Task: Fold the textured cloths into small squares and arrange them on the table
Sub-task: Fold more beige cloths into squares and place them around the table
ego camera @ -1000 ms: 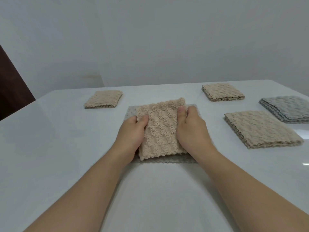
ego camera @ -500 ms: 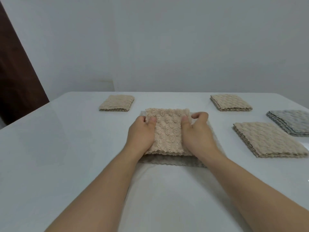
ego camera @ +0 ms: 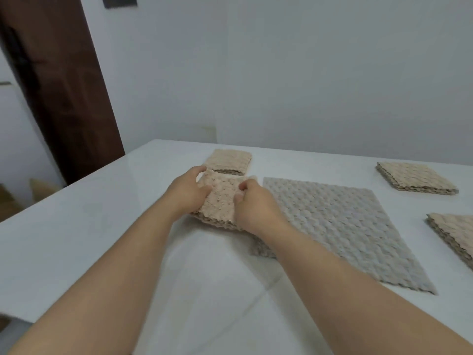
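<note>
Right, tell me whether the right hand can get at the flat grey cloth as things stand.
Probably yes. The grey cloth lies flat just beside the right hand, with nothing lying on it or between them. The hand would first have to release the folded beige cloth it grips.

On my feed a plain pale wall (ego camera: 307, 73) fills the upper centre and right of the frame. A dark brown wooden panel (ego camera: 58, 93), door-like, slants down the upper left. At the very top edge, just right of it, I see a small dark rectangle (ego camera: 119, 0), cut off by the frame. A faint yellowish mark (ego camera: 208, 128) sits low on the wall near centre. At the far left are a white surface (ego camera: 15, 129) and blurred tan shapes (ego camera: 38, 187) that I cannot identify.
</note>
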Motion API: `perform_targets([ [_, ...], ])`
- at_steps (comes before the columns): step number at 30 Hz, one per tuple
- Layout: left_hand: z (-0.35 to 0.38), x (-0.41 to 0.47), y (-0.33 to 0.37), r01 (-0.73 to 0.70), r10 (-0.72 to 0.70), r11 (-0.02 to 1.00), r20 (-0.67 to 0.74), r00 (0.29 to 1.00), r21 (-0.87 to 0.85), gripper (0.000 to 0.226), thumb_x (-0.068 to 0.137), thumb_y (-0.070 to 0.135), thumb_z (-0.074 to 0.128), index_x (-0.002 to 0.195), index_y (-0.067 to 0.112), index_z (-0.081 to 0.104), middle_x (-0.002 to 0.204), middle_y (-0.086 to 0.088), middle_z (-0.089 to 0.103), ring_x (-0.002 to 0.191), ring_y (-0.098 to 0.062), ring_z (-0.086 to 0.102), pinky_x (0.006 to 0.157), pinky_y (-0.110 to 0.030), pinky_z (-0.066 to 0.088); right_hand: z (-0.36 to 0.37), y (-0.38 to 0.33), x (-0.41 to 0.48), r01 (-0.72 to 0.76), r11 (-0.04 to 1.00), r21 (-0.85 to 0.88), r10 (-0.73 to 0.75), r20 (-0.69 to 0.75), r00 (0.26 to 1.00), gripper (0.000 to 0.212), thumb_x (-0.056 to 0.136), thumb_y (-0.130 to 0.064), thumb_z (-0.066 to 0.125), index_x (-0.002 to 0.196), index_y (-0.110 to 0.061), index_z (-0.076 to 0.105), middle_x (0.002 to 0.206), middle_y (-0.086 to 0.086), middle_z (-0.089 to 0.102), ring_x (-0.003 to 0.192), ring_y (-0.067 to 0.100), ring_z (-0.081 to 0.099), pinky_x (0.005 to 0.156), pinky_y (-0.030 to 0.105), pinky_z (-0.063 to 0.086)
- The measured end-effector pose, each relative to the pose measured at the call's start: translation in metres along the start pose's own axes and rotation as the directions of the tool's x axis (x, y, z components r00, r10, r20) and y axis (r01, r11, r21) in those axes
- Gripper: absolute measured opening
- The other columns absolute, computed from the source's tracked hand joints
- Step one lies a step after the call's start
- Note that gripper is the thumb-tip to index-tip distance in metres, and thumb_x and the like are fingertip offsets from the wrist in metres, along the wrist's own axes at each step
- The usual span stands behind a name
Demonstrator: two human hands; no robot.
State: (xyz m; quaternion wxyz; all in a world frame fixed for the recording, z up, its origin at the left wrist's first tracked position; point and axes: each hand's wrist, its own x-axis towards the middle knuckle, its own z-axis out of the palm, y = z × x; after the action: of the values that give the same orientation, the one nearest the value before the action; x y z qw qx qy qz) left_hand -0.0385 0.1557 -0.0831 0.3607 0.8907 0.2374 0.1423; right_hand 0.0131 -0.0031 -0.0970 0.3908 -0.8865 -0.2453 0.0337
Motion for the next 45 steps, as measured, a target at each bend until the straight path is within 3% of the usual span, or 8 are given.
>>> perform_targets([
  [3, -0.013, 0.008, -0.028, -0.019, 0.019, 0.998, 0.009, 1.0, 0.055, 0.061, 0.098, 0.035, 0.064, 0.153, 0.041, 0.037, 0.133, -0.006, 0.06, 0.124, -0.024, 0.056, 0.104, -0.034, 0.045, 0.02, -0.01, 0.007, 0.004, 1.0, 0.009, -0.004, 0.014, 1.0, 0.039, 0.103, -0.018, 0.047, 0.142, -0.014, 0.046, 0.131, 0.014, 0.058, 0.108, 0.028, 0.06, 0.075, 0.028, 0.041],
  [9, -0.015, 0.019, -0.062, -0.154, 0.165, 0.979, -0.071, 0.984, 0.134, 0.028, 0.101, 0.027, 0.061, 0.128, 0.028, 0.069, 0.134, 0.006, 0.066, 0.127, -0.015, 0.057, 0.099, -0.02, 0.034, 0.046, -0.015, 0.011, 0.052, 0.999, -0.016, -0.052, -0.021, 0.998, 0.028, 0.104, -0.023, 0.048, 0.129, -0.013, 0.053, 0.123, 0.013, 0.061, 0.103, 0.029, 0.061, 0.078, 0.032, 0.045],
  [16, -0.017, 0.021, -0.069, -0.157, 0.171, 0.958, -0.039, 0.984, 0.24, 0.027, 0.102, 0.028, 0.059, 0.126, 0.026, 0.07, 0.122, 0.001, 0.072, 0.115, -0.017, 0.064, 0.091, -0.022, 0.038, 0.053, -0.014, 0.008, 0.091, 0.993, -0.081, -0.095, -0.048, 0.994, 0.032, 0.103, -0.029, 0.045, 0.126, -0.013, 0.062, 0.125, 0.014, 0.061, 0.11, 0.033, 0.06, 0.088, 0.036, 0.047],
  [21, -0.021, 0.024, -0.075, -0.152, 0.172, 0.93, -0.029, 0.985, 0.334, 0.031, 0.103, 0.035, 0.055, 0.13, 0.031, 0.068, 0.127, -0.003, 0.06, 0.118, -0.023, 0.059, 0.098, -0.03, 0.042, 0.057, -0.017, 0.001, 0.071, 0.982, -0.176, -0.082, -0.058, 0.995, 0.035, 0.106, -0.036, 0.038, 0.134, -0.021, 0.053, 0.129, 0.011, 0.041, 0.101, 0.033, 0.058, 0.082, 0.036, 0.048],
  [26, -0.023, 0.028, -0.069, -0.219, 0.301, 0.904, -0.183, 0.936, 0.368, 0.039, 0.107, 0.035, 0.041, 0.143, 0.033, 0.056, 0.156, 0.007, 0.044, 0.144, -0.02, 0.037, 0.118, -0.043, 0.031, 0.06, -0.015, 0.006, 0.228, 0.865, -0.447, -0.401, -0.343, 0.849, 0.046, 0.103, -0.034, 0.044, 0.144, -0.015, 0.05, 0.148, 0.012, 0.045, 0.128, 0.033, 0.045, 0.095, 0.047, 0.042],
  [30, -0.01, 0.03, -0.062, -0.32, 0.347, 0.882, -0.016, 0.938, 0.346, 0.044, 0.109, 0.031, 0.037, 0.152, 0.028, 0.045, 0.16, 0.01, 0.04, 0.15, -0.01, 0.032, 0.124, -0.035, 0.022, 0.066, -0.011, 0.014, 0.301, 0.848, -0.436, -0.368, -0.076, 0.927, 0.056, 0.108, -0.033, 0.023, 0.159, -0.011, 0.024, 0.169, 0.006, 0.014, 0.156, 0.023, 0.01, 0.124, 0.046, 0.015],
  [33, 0.0, 0.032, -0.065, -0.275, 0.24, 0.907, 0.145, 0.96, 0.318, 0.047, 0.111, 0.033, 0.034, 0.157, 0.025, 0.037, 0.163, 0.004, 0.035, 0.152, -0.014, 0.028, 0.123, -0.031, 0.017, 0.071, -0.003, 0.018, 0.288, 0.847, -0.447, -0.259, 0.126, 0.958, 0.061, 0.108, -0.038, 0.012, 0.162, -0.009, 0.011, 0.17, 0.005, 0.006, 0.157, 0.02, -0.002, 0.126, 0.048, -0.002],
  [45, 0.001, 0.038, -0.071, -0.177, 0.125, 0.952, 0.21, 0.97, 0.25, 0.051, 0.111, 0.04, 0.03, 0.16, 0.028, 0.027, 0.167, 0.013, 0.022, 0.155, -0.003, 0.009, 0.127, -0.035, 0.004, 0.068, -0.005, 0.016, 0.168, 0.867, -0.469, -0.058, 0.24, 0.969, 0.072, 0.105, -0.046, 0.014, 0.161, -0.004, -0.002, 0.17, 0.011, -0.001, 0.157, 0.024, -0.004, 0.125, 0.052, -0.001],
])
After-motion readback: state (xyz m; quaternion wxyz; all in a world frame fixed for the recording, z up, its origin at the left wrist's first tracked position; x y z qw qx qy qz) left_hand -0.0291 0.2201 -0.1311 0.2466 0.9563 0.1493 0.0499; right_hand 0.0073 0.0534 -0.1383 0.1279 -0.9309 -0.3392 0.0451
